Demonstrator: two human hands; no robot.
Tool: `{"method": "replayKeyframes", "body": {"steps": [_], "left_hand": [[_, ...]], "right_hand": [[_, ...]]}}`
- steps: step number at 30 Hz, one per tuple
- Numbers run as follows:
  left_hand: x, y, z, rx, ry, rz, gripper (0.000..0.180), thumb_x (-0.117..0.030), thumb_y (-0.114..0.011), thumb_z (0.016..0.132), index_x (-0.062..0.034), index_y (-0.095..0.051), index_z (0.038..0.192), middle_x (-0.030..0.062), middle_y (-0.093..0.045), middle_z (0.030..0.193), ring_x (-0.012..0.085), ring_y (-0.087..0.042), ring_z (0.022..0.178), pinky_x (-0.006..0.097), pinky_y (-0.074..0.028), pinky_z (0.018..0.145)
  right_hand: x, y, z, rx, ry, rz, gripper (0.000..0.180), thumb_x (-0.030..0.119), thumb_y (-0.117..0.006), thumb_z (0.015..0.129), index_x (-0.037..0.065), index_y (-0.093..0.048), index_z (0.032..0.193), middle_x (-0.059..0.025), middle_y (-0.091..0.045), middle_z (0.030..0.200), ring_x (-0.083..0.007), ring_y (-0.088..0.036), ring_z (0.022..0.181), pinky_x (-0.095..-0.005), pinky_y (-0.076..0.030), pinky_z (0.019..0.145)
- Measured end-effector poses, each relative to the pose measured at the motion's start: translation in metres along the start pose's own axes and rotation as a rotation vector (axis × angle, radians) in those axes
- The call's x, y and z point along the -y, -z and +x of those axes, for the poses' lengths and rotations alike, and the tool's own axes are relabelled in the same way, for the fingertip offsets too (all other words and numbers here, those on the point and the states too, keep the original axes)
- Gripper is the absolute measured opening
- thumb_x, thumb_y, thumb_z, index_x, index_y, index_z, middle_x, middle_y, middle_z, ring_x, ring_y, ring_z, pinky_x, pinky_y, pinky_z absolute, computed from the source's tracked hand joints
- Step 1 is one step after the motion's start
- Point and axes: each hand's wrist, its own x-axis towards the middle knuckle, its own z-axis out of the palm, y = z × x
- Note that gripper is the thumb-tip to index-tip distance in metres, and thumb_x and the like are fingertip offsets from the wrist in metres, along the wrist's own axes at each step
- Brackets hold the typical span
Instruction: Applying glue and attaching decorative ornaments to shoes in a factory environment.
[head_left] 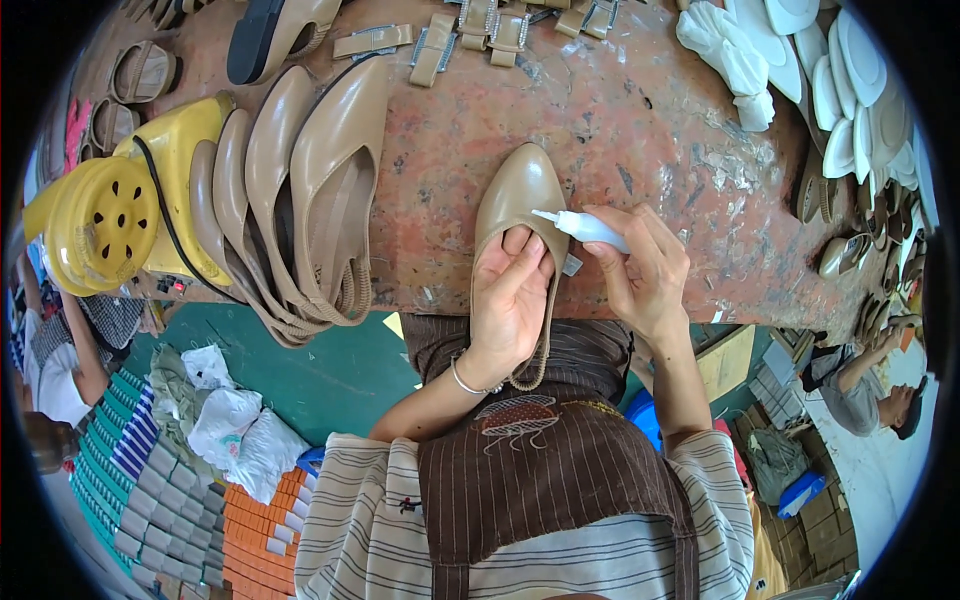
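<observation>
A beige pointed-toe slingback shoe [520, 188] rests on the worktable in front of me, toe pointing away. My left hand [512, 300] is closed on it, palm up, with fingers reaching inside under the vamp and the thumb at the opening. My right hand [645, 268] grips a small white squeeze bottle [597, 229]. Its thin nozzle points left and sits at the shoe's top edge; I cannot tell whether it touches. A small pale tag [571, 265] shows beside the shoe's right side. Part of the heel strap hangs over the table's near edge.
Several beige shoes [335, 190] stand stacked at left, against a yellow machine [100, 225] with a black cord. Strap pieces with shiny trim [433, 48] lie at the far side. White shoe-shaped forms [850, 80] and crumpled white wrapping [722, 50] are at far right. Other people work at both sides.
</observation>
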Motion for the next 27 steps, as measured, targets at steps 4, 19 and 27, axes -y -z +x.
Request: {"method": "replayKeyframes", "body": {"steps": [4,19,27], "left_hand": [[0.001,0.007,0.001,-0.031,0.055,0.018,0.032,-0.009,-0.050,0.096,-0.0008,-0.045,0.127,0.0072,-0.056,0.123,0.0184,-0.053,0.115,0.036,-0.041,0.102],[0.011,0.007,-0.001,-0.018,-0.050,0.099,0.017,-0.011,-0.048,0.099,-0.0029,-0.054,0.113,0.0045,-0.060,0.110,0.0163,-0.056,0.108,0.038,-0.043,0.099],[0.011,0.006,0.000,-0.049,-0.049,0.094,0.015,-0.012,-0.048,0.099,-0.0004,-0.056,0.103,0.0046,-0.060,0.104,0.0133,-0.056,0.102,0.034,-0.045,0.094]], "right_hand": [[0.004,0.000,0.004,0.048,-0.038,-0.014,0.024,0.005,-0.070,0.077,0.003,-0.064,0.100,-0.0098,-0.060,0.079,-0.0258,-0.057,0.066,-0.0348,-0.047,0.058],[0.008,0.002,0.008,0.084,0.004,-0.112,0.024,0.005,-0.069,0.076,0.002,-0.063,0.099,-0.0096,-0.057,0.074,-0.0268,-0.056,0.066,-0.0360,-0.047,0.057],[0.010,0.005,0.012,0.104,0.026,-0.130,0.023,0.006,-0.071,0.075,0.000,-0.064,0.096,-0.0106,-0.059,0.075,-0.0255,-0.055,0.063,-0.0339,-0.045,0.055]]}}
